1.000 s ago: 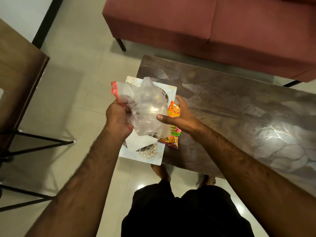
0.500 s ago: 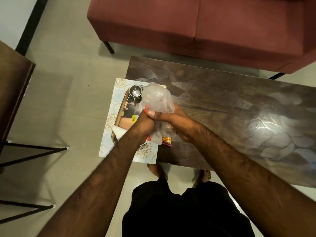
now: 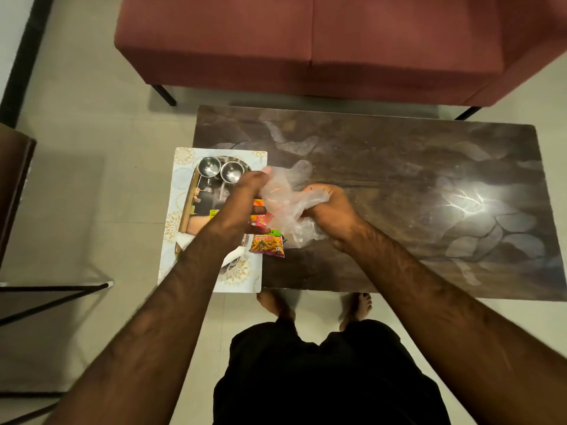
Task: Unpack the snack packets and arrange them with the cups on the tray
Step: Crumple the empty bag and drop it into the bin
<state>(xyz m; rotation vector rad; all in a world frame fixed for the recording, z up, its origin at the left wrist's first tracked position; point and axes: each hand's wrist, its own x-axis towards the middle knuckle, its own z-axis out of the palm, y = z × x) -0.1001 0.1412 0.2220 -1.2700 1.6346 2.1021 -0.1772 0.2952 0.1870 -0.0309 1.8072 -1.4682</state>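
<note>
A crumpled clear plastic bag [image 3: 287, 207] hangs between both hands above the dark table [image 3: 399, 191]. My right hand [image 3: 329, 211] is closed on the bag's right side. My left hand [image 3: 245, 200] touches its left edge with fingers spread over the tray. A shiny steel tray [image 3: 191, 197] lies on a white patterned mat [image 3: 181, 179] at the table's left end, with two steel cups [image 3: 209, 166] [image 3: 232, 172] at its far end. An orange snack packet [image 3: 266, 245] lies by the tray's right edge. More packets show under my left hand, mostly hidden.
A red sofa [image 3: 306, 44] stands behind the table. A dark wooden side table with black metal legs [image 3: 15, 179] sits at the left over the tiled floor. The white mat overhangs the table's left and near edges. My bare feet are at the table's near edge.
My hands have drawn apart and the bag is bunched toward my right hand. My left hand has loosened its hold. The two cups on the tray have come into sight.
</note>
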